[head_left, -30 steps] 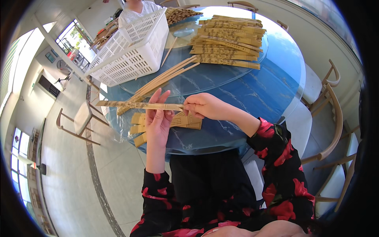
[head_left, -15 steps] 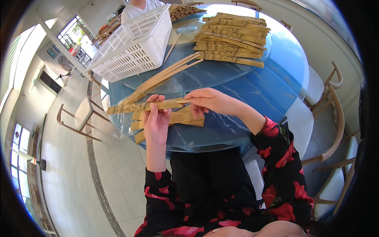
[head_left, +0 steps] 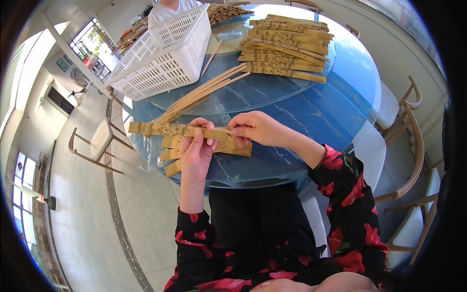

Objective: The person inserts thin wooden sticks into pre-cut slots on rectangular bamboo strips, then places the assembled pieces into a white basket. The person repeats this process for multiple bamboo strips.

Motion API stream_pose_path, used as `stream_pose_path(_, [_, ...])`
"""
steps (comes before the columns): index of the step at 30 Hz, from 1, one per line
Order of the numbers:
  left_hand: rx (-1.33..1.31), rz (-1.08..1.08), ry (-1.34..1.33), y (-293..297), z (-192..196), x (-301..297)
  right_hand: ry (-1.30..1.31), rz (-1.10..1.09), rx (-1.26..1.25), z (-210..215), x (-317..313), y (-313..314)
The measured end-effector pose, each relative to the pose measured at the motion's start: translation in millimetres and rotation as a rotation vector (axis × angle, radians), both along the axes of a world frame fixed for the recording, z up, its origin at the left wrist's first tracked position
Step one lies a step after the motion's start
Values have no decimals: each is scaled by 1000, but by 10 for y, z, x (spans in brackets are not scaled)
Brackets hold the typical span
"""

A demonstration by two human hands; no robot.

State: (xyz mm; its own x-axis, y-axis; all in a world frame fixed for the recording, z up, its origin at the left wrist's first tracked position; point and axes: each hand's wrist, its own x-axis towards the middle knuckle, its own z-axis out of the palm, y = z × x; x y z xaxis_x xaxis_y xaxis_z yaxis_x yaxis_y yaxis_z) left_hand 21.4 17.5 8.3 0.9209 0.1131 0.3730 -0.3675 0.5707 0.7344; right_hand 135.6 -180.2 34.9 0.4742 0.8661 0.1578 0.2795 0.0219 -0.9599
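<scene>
A long printed tan paper chopstick sleeve is held level above the near left part of the table. My left hand is closed round it near its right part, thumb in front. At its right end, my right hand pinches with thumb and forefinger. A little pale wood seems to show there, though the fingers hide most of it. Below, several more paper sleeves lie overlapping on the table, partly behind my left hand. Bare wooden chopsticks lie in a loose bunch just beyond my hands.
A white slotted plastic basket stands at the far left of the round blue table. A large pile of sleeves lies at the far side. Clear plastic film hangs at the left edge. A person is behind the basket; chairs surround the table.
The pale stick that showed between my right fingers and the sleeve is now almost out of sight. My right fingers have closed onto the sleeve's end, and the sleeve has shifted slightly left.
</scene>
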Motion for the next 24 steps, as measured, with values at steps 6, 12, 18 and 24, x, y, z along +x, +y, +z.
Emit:
stream_pose_path(6, [26, 18, 59, 3, -13, -12, -94, -124, -24, 63, -142, 19])
stream_pose_path(12, [91, 8, 52, -36, -17, -29, -176, -111, -43, 95, -193, 39])
stream_pose_path(18, [58, 168, 31, -71, -10, -15, -634, -436, 69, 187, 144, 90])
stream_pose_path(24, [49, 209, 46, -86, -52, -14, -1268, -646, -168, -6, 814, 420])
